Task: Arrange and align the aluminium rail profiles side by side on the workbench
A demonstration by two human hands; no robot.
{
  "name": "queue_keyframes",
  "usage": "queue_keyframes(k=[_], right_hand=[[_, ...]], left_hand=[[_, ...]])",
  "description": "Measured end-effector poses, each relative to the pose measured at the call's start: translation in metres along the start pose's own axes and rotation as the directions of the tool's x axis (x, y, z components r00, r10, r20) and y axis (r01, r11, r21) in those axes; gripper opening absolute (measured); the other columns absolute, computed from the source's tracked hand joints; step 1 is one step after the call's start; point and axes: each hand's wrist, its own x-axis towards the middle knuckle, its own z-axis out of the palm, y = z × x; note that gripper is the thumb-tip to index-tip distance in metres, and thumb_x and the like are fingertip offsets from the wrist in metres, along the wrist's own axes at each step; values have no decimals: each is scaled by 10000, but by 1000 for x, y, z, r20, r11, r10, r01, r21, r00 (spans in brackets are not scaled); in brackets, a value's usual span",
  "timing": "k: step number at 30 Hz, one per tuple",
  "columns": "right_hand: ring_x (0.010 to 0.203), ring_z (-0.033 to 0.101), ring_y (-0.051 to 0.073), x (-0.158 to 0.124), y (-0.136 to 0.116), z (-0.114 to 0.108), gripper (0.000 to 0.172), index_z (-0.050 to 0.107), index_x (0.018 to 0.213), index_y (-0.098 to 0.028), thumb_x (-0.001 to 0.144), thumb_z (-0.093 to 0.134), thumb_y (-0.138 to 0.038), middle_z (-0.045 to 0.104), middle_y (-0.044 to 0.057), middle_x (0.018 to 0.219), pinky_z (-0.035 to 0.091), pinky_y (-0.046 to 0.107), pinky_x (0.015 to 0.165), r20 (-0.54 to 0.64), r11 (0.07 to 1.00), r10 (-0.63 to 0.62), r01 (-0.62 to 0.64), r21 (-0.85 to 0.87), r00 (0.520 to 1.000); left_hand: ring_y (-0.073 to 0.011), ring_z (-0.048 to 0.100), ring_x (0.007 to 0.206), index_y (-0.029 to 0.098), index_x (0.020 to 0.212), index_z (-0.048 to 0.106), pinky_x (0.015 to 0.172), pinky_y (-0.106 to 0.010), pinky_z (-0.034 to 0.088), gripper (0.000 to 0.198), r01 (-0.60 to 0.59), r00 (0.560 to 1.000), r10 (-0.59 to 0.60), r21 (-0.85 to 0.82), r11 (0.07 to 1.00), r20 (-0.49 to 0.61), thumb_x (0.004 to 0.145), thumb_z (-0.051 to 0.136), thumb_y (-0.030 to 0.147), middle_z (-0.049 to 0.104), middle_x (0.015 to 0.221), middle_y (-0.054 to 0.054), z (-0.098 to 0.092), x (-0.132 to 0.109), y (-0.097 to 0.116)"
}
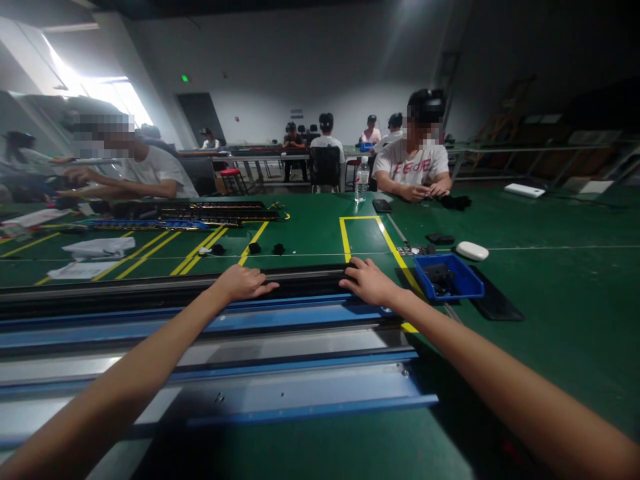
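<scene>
We are grasping the long black rail (310, 285) on the green table (560, 287), our left hand (244, 283) curling over it and our right hand (369, 281) bending its fingers around it near the right end. The rail is lying directly beneath both hands, its long axis running sideways, roughly parallel to the table's far edge. Nearer us, flat silvery channels (330, 395) with blue rims are stretching alongside; rightward, a shallow plastic bin (469, 292) is sitting.
</scene>
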Motion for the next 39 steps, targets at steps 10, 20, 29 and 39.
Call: queue_keyframes(k=[10, 20, 29, 39], right_hand=[[1209, 665, 299, -11, -3, -2, 381, 614, 1347, -138, 1099, 501, -405, 555, 210, 1470, 491, 400, 1050, -150, 984, 169, -158, 79, 974], [1023, 716, 262, -9, 0, 1, 222, 691, 1080, -141, 1053, 474, -180, 745, 174, 1164, 500, 315, 892, -199, 944, 323, -300, 135, 925], [1036, 778, 303, 1, 1, -5, 280, 775, 995, -134, 1045, 505, -191, 687, 220, 1410, 540, 350, 929, -92, 953, 301, -296, 66, 949], [1081, 771, 352, 19, 5, -10, 313, 785, 1048, -81, 1046, 503, -218, 611, 260, 1490, 562, 409, 997, -5, 952, 300, -300, -62, 954]], left_hand=[[-152, 538, 419, 149, 592, 671, 468, -253, 327, 793, -81, 994, 77, 48, 996, 74, 1076, 264, 626, 645, 535, -100, 12, -3, -3], [-161, 551, 442, 157, 614, 676, 484, -272, 345, 780, -113, 985, 113, -6, 994, 130, 1067, 274, 649, 658, 555, -96, 18, 1, -10], [-162, 583, 441, 152, 612, 684, 477, -277, 306, 750, -113, 978, 104, 37, 993, 180, 1063, 306, 618, 689, 570, -122, 27, 13, -22], [-214, 657, 492, 123, 639, 741, 507, -290, 403, 665, -89, 964, 56, 117, 989, 260, 1030, 443, 571, 724, 604, -157, 45, 27, -37]])
